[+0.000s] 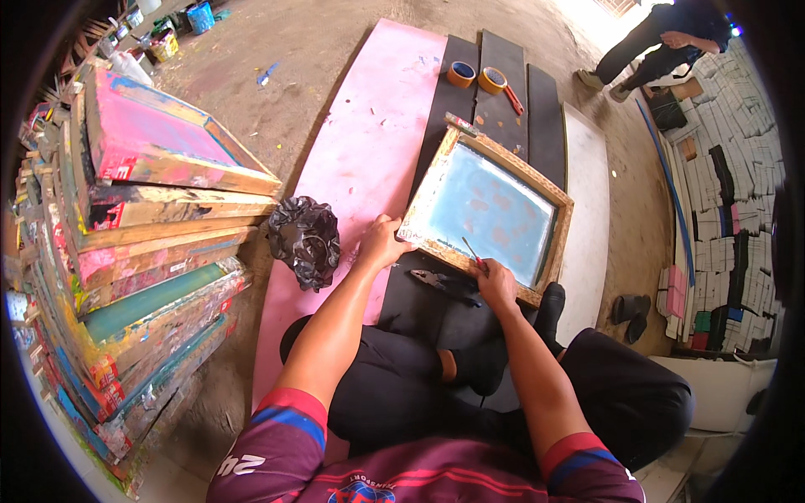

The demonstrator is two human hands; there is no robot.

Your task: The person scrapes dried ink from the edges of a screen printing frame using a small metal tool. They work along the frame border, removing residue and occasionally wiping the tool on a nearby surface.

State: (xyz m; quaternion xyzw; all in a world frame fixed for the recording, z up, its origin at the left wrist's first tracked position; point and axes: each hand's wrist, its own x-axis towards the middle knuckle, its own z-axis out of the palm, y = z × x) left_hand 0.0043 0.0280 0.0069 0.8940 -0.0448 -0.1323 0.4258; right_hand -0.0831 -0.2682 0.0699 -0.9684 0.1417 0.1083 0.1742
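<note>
A wooden screen-printing frame (563,198) with blue mesh (490,210) lies tilted before me. My left hand (384,243) is closed round its near left corner. In my right hand (496,283), above the frame's near rail, is a thin screwdriver (470,247) with a reddish handle, its tip over the mesh edge. A pair of pliers (436,278) with dark handles lies just below the frame. Left of my left hand sits a crumpled black plastic bag (305,243).
Pink (369,109) and black boards (545,109) lie under the work. Two tape rolls (492,80) and a red cutter (514,99) rest beyond the frame. Stacked printing frames (184,201) rise at left. A person (662,42) stands at far right near piled white sheets (729,168).
</note>
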